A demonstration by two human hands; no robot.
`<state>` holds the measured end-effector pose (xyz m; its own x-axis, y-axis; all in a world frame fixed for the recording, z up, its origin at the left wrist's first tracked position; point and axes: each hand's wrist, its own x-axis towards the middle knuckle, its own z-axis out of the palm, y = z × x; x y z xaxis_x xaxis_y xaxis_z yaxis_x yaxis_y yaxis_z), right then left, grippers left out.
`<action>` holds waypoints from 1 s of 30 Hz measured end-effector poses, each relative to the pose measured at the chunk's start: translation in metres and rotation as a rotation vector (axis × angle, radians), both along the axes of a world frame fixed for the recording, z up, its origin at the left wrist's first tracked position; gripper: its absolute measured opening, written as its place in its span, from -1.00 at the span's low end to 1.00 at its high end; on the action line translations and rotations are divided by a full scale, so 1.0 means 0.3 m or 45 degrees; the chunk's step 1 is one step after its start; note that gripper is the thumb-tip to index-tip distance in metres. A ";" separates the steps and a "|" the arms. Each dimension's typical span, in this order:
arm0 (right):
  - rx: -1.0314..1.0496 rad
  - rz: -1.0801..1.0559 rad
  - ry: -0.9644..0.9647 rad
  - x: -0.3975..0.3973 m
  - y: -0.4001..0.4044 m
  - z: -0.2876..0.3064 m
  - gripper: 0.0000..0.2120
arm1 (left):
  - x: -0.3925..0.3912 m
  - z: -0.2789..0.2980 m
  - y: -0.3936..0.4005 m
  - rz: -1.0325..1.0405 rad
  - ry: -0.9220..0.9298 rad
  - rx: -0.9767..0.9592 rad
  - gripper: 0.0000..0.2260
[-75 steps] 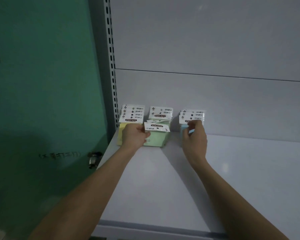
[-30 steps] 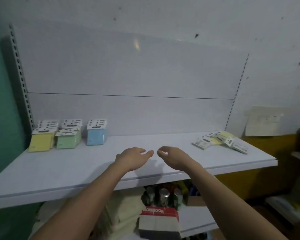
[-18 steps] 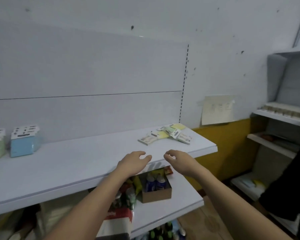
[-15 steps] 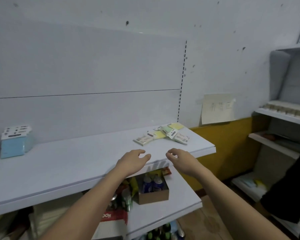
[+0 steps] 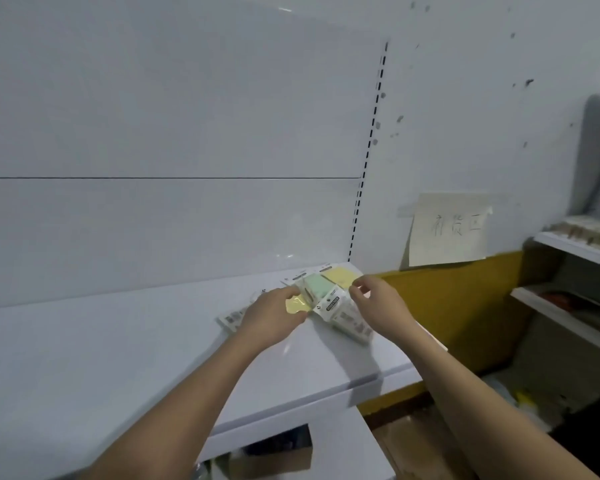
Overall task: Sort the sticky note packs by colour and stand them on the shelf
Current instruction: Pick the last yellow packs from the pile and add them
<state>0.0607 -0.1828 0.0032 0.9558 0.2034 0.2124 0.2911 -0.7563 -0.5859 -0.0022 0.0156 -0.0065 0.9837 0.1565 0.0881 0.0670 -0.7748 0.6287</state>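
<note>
Several sticky note packs lie flat in a loose pile at the right end of the white shelf (image 5: 153,341). My left hand (image 5: 272,315) lies on the pile's left side, its fingers closed around a yellow pack (image 5: 296,303). Just behind that is a green pack (image 5: 314,284), and another yellow pack (image 5: 340,274) sits at the back. My right hand (image 5: 378,303) hovers over the right side with thumb and forefinger slightly apart and nothing in them. A white-labelled pack (image 5: 347,317) lies under it. One more pack (image 5: 232,318) pokes out to the left of my left hand.
The shelf's back panel (image 5: 170,133) rises right behind the pile, and the shelf ends just right of it. A paper sign (image 5: 447,228) hangs on the wall above a yellow band. More shelves (image 5: 579,244) stand at the far right, with a lower shelf and cardboard below.
I have turned away from the sorted standing packs at the left end. Both hands, empty over the shelf edge before, have reached forward onto the loose pile at the right end.
</note>
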 end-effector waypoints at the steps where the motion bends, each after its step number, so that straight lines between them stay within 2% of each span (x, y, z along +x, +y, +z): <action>1: 0.019 -0.030 0.011 0.054 -0.001 0.000 -0.65 | 0.042 -0.004 0.006 0.017 0.002 0.019 -0.54; 5: -0.043 -0.066 0.106 0.250 0.002 -0.044 -0.62 | 0.173 -0.020 0.020 0.057 0.098 0.063 -0.53; 10: -0.185 -0.032 0.174 0.488 0.021 -0.098 -0.60 | 0.301 -0.022 0.055 0.069 0.381 0.203 -0.36; 13: -0.322 0.003 0.230 0.585 0.050 -0.132 -0.50 | 0.336 -0.019 0.059 0.115 0.456 0.243 -0.44; 16: -0.350 0.090 0.249 0.646 0.073 -0.133 -0.34 | 0.377 -0.012 0.055 0.171 0.518 0.337 -0.48; 18: -0.255 0.134 0.305 0.677 0.073 -0.112 -0.24 | 0.394 -0.001 0.054 0.259 0.474 0.270 -0.46; 19: -0.154 0.165 0.343 0.698 0.071 -0.103 -0.25 | 0.397 0.009 0.048 0.316 0.408 0.219 -0.46; 22: 0.240 0.243 0.426 0.738 0.069 -0.089 -0.56 | 0.399 0.034 0.053 0.449 0.135 0.064 -0.59; 24: 0.460 0.307 0.467 0.747 0.063 -0.077 -0.70 | 0.396 0.056 0.055 0.523 -0.009 -0.145 -0.73; 27: 0.684 0.425 0.460 0.731 0.054 -0.028 -0.84 | 0.380 0.093 0.040 0.635 -0.164 -0.454 -0.86; 30: 0.869 0.521 0.545 0.705 0.055 0.025 -0.88 | 0.351 0.118 0.018 0.777 -0.243 -0.692 -0.86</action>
